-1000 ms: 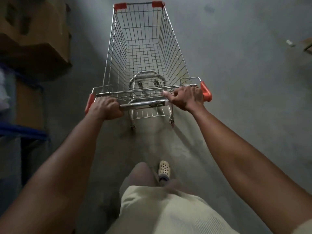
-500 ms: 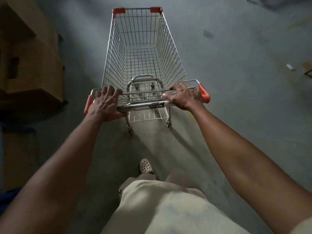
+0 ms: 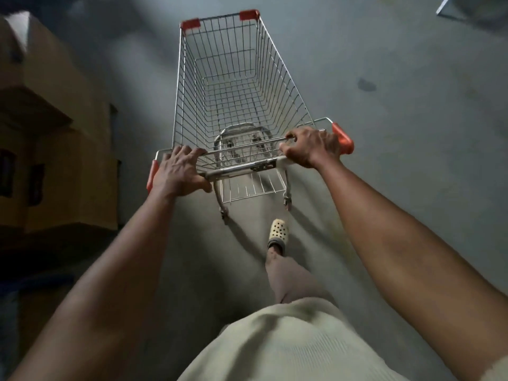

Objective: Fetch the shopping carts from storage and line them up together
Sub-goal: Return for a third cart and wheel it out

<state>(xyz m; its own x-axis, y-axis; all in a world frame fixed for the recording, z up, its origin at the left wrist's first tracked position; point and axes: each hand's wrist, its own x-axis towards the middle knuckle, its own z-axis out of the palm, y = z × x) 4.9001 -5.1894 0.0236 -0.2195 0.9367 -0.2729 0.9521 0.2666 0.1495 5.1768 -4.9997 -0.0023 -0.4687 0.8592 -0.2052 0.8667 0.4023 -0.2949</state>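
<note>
Top: a cream ribbed top (image 3: 288, 339) fills the bottom centre of the frame.
Leg and shoe: one leg steps forward; a cream clog (image 3: 279, 232) with holes stands on the floor just behind the cart's rear wheels.
Left hand: the left hand (image 3: 178, 171) sits on the left end of the handle (image 3: 242, 168), thumb hooked under the bar, fingers (image 3: 192, 154) spread over it and reaching the basket's rear wire.
Right hand: the right hand (image 3: 312, 147) grips the handle's right end, fingers curled tight round it, just beside the red end cap (image 3: 342, 138).
Shopping cart: the wire shopping cart (image 3: 233, 78) stands upright in the centre of the frame, its basket running away toward the top, with red corner guards (image 3: 248, 14) at the far end.
Floor: grey concrete floor (image 3: 412, 188) with a dark spot at upper right.
Boxes: brown cardboard boxes (image 3: 71, 174) are stacked along the left edge, near the cart but apart from it.
</note>
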